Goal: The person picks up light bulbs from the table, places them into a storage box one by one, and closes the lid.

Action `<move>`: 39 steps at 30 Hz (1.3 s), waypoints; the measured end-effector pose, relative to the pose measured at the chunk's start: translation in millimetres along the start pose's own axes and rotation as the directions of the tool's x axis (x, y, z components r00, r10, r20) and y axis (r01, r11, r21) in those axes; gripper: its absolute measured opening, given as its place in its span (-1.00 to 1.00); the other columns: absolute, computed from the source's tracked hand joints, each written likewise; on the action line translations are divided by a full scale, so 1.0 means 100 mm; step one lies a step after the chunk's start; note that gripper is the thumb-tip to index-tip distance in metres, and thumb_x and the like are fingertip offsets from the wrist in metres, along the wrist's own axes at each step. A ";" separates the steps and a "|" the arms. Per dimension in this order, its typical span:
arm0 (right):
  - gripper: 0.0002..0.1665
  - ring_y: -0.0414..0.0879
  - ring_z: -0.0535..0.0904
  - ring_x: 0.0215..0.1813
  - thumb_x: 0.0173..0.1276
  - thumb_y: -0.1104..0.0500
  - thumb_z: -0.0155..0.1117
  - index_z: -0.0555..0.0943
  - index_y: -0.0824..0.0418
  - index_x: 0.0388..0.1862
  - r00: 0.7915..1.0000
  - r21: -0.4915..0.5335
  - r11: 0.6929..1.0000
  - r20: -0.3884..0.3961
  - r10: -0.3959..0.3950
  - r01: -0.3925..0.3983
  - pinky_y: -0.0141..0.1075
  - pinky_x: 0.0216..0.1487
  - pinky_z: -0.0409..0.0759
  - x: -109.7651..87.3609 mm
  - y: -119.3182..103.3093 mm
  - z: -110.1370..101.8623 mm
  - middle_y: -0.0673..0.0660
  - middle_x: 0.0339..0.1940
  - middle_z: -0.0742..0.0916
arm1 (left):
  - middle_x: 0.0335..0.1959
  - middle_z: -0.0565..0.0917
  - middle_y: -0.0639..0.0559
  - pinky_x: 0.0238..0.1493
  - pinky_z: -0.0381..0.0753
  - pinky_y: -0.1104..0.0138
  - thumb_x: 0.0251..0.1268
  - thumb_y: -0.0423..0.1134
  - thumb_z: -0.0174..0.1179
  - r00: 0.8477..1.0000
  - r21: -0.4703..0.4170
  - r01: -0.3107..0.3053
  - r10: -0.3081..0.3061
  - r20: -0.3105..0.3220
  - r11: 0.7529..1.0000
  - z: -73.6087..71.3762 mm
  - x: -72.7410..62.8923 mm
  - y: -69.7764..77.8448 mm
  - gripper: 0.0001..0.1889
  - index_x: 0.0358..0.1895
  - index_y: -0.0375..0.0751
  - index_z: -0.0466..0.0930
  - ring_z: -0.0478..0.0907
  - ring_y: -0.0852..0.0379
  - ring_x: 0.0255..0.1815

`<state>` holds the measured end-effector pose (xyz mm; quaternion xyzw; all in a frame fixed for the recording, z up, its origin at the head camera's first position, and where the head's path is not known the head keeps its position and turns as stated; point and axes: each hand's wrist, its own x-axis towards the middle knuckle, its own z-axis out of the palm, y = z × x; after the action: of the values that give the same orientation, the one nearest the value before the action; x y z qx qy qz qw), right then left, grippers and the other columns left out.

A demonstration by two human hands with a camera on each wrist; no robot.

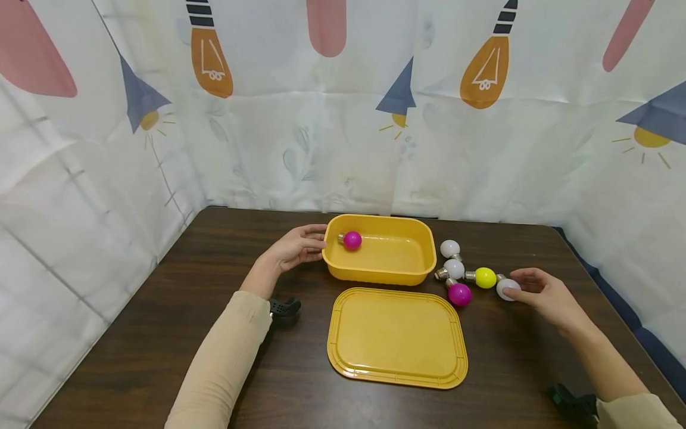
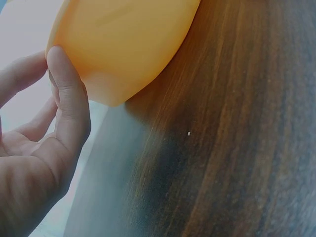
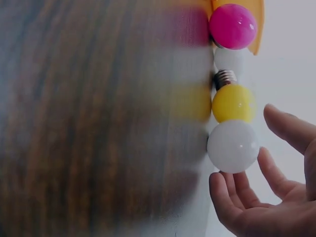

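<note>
My left hand (image 1: 296, 246) touches the left end of a yellow plastic box (image 1: 399, 252), its fingertips right at the rim in the left wrist view. Inside that box, near the left end, lies a magenta light bulb (image 1: 352, 241). On the right, my right hand (image 1: 545, 296) reaches around a white light bulb (image 1: 506, 290). Its thumb (image 3: 284, 123) stands apart from the bulb in the right wrist view, while the other fingers are spread beside and under it. A yellow light bulb (image 1: 486, 278) lies just left of the white one.
Two more white bulbs (image 1: 449, 248) and another magenta bulb (image 1: 460, 294) lie by the box's right end. A flat yellow lid (image 1: 396, 338) rests on the dark wooden table (image 1: 161, 333) in front of the box. Behind the table hangs a patterned white cloth (image 1: 348, 149).
</note>
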<state>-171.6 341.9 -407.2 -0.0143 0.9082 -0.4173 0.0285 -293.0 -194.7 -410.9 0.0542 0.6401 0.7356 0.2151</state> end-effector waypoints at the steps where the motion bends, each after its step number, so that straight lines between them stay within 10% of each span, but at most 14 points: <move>1: -0.26 -0.43 0.47 -0.08 0.44 -0.05 0.41 0.43 0.42 0.36 1.000 0.003 1.000 0.003 -0.001 0.001 -0.46 -0.16 0.58 0.01 0.00 0.00 0.43 0.28 0.55 | 0.36 0.42 -0.44 -0.02 0.72 0.25 0.51 -0.50 0.11 1.000 0.002 0.000 0.000 0.001 1.000 0.00 0.00 0.00 -0.37 0.57 -0.33 0.15 0.69 -0.01 -0.04; 17: -0.29 0.20 0.48 0.22 0.46 0.00 0.39 0.41 0.39 0.39 0.995 0.019 1.000 0.101 0.010 -0.012 -0.40 -0.11 0.58 0.09 0.10 -0.05 0.51 0.32 0.52 | 0.32 0.44 -0.42 -0.09 0.74 0.28 0.50 -0.51 0.13 1.000 -0.002 0.011 -0.011 -0.011 1.000 0.02 0.01 0.03 -0.37 0.56 -0.32 0.17 0.69 0.00 -0.08; 39: -0.28 -0.36 0.50 0.01 0.49 -0.03 0.35 0.42 0.38 0.42 0.996 0.026 1.000 0.085 -0.007 0.005 -0.47 -0.12 0.57 0.07 0.15 -0.09 0.47 0.36 0.49 | 0.25 0.50 -0.38 -0.07 0.73 0.27 0.51 -0.50 0.12 1.000 0.004 0.004 -0.004 -0.007 1.000 0.02 -0.01 0.00 -0.37 0.57 -0.33 0.16 0.69 0.00 -0.08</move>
<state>-179.1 358.3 -413.0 -0.0343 0.9008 -0.4279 0.0658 -291.4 -192.8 -409.9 0.0508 0.6425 0.7340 0.2141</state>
